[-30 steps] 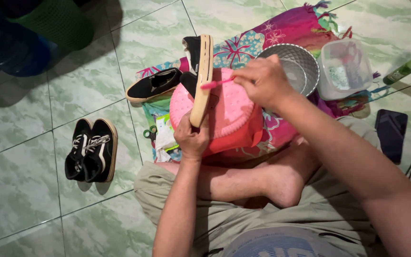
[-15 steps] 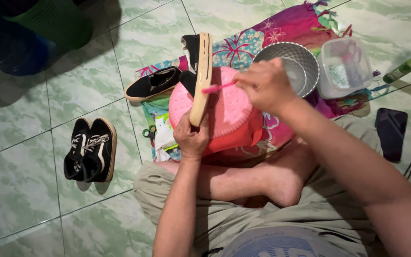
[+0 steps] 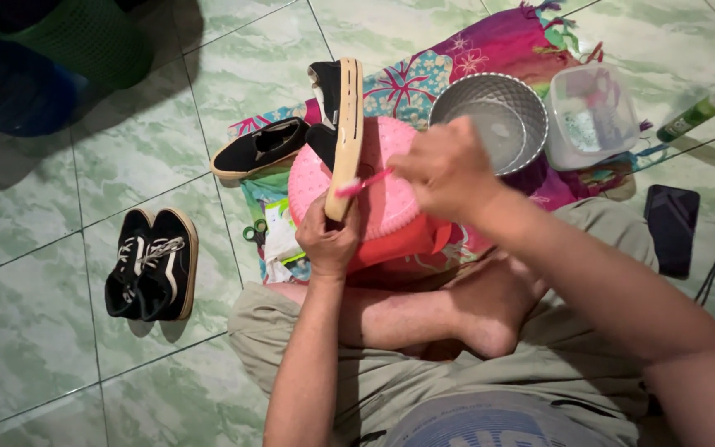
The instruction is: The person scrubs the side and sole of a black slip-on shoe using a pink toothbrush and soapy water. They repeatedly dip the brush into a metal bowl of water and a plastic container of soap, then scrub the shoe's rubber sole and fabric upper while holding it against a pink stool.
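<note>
My left hand grips the heel end of a black slip-on shoe and holds it on edge, its tan sole facing right, over a pink round basin. My right hand is shut on a pink toothbrush whose head touches the sole near the heel. A second black slip-on shoe lies on the floor to the left, on the edge of a colourful cloth.
A pair of black lace-up sneakers sits on the green tiled floor at left. A grey metal bowl, a clear plastic tub, a green bottle and a dark phone lie at right. Scissors lie by the basin.
My right hand and the toothbrush have slid down the sole toward the heel. The shoe stays held in the same place.
</note>
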